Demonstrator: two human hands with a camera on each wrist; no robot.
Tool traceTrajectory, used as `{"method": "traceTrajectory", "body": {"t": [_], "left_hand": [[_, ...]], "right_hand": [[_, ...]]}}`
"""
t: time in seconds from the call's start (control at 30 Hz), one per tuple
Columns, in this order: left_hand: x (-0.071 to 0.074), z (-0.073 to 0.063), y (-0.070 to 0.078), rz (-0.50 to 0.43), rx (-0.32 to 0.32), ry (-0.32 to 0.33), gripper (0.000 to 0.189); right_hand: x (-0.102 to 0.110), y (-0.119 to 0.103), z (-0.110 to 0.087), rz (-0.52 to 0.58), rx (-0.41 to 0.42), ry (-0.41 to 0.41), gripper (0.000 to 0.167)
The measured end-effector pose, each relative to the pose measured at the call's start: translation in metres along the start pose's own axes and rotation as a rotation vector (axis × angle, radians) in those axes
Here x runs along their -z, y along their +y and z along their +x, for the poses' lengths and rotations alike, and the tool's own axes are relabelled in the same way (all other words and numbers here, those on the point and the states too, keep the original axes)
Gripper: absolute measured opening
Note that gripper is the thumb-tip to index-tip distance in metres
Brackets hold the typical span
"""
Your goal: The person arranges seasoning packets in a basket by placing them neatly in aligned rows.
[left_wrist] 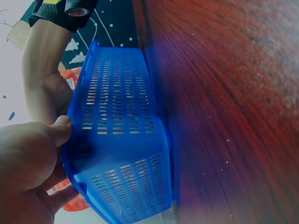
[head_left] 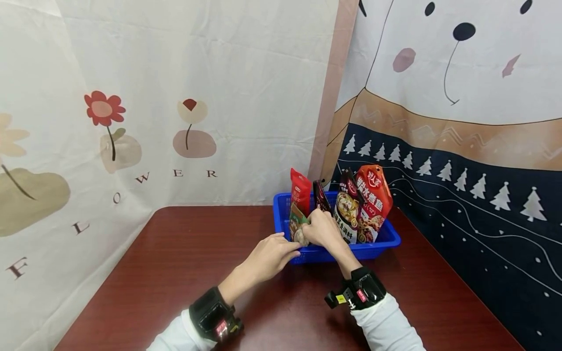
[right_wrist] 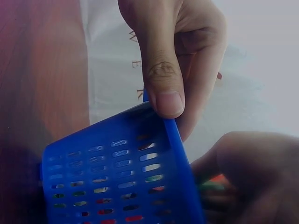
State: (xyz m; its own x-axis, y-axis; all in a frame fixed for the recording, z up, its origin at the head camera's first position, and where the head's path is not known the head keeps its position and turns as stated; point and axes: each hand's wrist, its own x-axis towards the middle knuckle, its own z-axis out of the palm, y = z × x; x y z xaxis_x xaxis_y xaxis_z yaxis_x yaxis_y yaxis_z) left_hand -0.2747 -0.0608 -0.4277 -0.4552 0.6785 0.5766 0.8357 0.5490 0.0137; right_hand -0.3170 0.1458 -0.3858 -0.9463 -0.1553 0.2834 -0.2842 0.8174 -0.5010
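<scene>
A blue plastic basket (head_left: 360, 251) with slotted walls holds several seasoning packets. My left hand (head_left: 273, 252) grips its rim at the near left corner; in the left wrist view the thumb (left_wrist: 62, 128) presses on the rim. My right hand (head_left: 324, 229) reaches over the near side into the basket and pinches a green packet (head_left: 296, 222) standing by the left wall. In the right wrist view a bit of green (right_wrist: 212, 185) shows at the fingers of that hand. Behind it stand a red packet (head_left: 300, 190) and a dark packet (head_left: 320, 196), partly hidden by the hand.
To the right in the basket lean a black packet with a food picture (head_left: 347, 209) and a large red-orange packet (head_left: 374, 197). The basket stands on a dark red wooden table (head_left: 210, 229), near its far edge. Printed cloths (head_left: 254, 97) hang behind.
</scene>
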Motion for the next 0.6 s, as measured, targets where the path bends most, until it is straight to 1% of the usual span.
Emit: {"method": "traceTrajectory", "body": {"t": [0.1,0.2,0.4,0.6], "left_hand": [[0.0,0.0003,0.0007,0.002,0.002,-0.002,0.019],[0.0003,0.0005,0.0012,-0.001,0.007,-0.006,0.019],[0.0004,0.0006,0.0004,0.0,0.004,-0.007,0.019],[-0.0002,0.001,0.0004,-0.008,0.007,-0.007,0.019]], "right_hand": [[-0.0012,0.0024,0.0004,0.031,0.018,0.007,0.049],[-0.0012,0.0034,0.0012,0.045,0.011,0.01,0.047],[0.0,0.0043,0.0024,0.032,-0.051,0.011,0.047],[0.0007,0.0033,0.0022,0.024,-0.099,-0.024,0.052]]}}
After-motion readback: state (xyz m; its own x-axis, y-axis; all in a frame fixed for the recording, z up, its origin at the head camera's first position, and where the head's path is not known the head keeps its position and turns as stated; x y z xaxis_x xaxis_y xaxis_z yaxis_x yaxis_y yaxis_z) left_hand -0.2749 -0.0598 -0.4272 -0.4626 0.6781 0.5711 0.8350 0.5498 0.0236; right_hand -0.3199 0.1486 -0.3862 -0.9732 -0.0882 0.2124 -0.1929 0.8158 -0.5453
